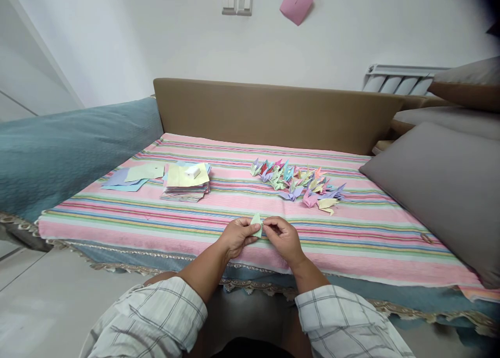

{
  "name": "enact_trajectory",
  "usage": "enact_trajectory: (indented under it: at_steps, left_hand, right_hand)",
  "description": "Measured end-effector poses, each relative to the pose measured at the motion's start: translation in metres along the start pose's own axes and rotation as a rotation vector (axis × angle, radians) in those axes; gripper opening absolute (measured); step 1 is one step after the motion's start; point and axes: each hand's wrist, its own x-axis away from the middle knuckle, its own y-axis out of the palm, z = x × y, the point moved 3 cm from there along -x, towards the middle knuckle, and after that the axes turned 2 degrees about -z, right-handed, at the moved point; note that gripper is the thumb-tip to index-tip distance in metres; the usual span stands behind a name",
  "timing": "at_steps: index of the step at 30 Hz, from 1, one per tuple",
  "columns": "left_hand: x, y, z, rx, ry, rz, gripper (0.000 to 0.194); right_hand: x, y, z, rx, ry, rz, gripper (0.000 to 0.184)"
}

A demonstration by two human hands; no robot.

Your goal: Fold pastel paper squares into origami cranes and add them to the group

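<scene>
A small pale green folded paper (257,219), pointed at its top, is held up over the near part of the striped cloth. My left hand (236,237) grips it with the thumb lying across its front. From the other side, my right hand (286,239) pinches at the paper's right edge, thumb and forefinger together. My fingers cover part of the folds. Beyond my right hand lies a cluster of coloured paper cranes (291,178). A stack of square paper sheets (183,190) sits to the left, with a small white block (192,171) on top.
Loose blue, purple and green sheets (133,176) lie left of the stack. The striped cloth (128,217) covers the sofa seat. Grey cushions (433,191) pile up at the right; a blue armrest (78,144) bounds the left. A small brown ring-like item (426,238) lies near the cushion.
</scene>
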Motion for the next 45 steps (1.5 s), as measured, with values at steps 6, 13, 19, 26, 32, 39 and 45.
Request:
enact_trajectory:
  at_steps: [6, 13, 19, 26, 32, 39, 45]
  left_hand:
    - [0.000, 0.001, 0.000, 0.000, 0.054, -0.016, 0.035]
    - [0.000, 0.003, 0.000, 0.049, 0.096, -0.050, 0.033]
    - [0.001, 0.008, -0.001, 0.092, 0.150, -0.087, 0.030]
    - [0.002, 0.011, 0.000, 0.132, 0.237, -0.082, 0.027]
    - [0.008, 0.017, 0.004, 0.116, 0.228, -0.140, 0.026]
    - [0.010, 0.020, 0.006, 0.117, 0.231, -0.168, 0.028]
    - [0.005, 0.011, 0.004, 0.173, 0.165, -0.118, 0.041]
  right_hand:
    - [0.001, 0.003, 0.005, -0.033, 0.031, 0.005, 0.008]
    - [0.003, 0.009, 0.011, -0.215, 0.174, 0.033, 0.021]
    - [0.003, 0.015, 0.007, -0.326, 0.220, 0.030, 0.022]
    - [0.004, 0.026, 0.011, -0.332, 0.355, -0.109, 0.028]
    - [0.004, 0.026, 0.011, -0.296, 0.477, -0.112, 0.034]
    - [0.003, 0.027, 0.008, -0.374, 0.537, -0.103, 0.037]
    - [0.003, 0.020, 0.020, -0.565, 0.566, 0.066, 0.032]
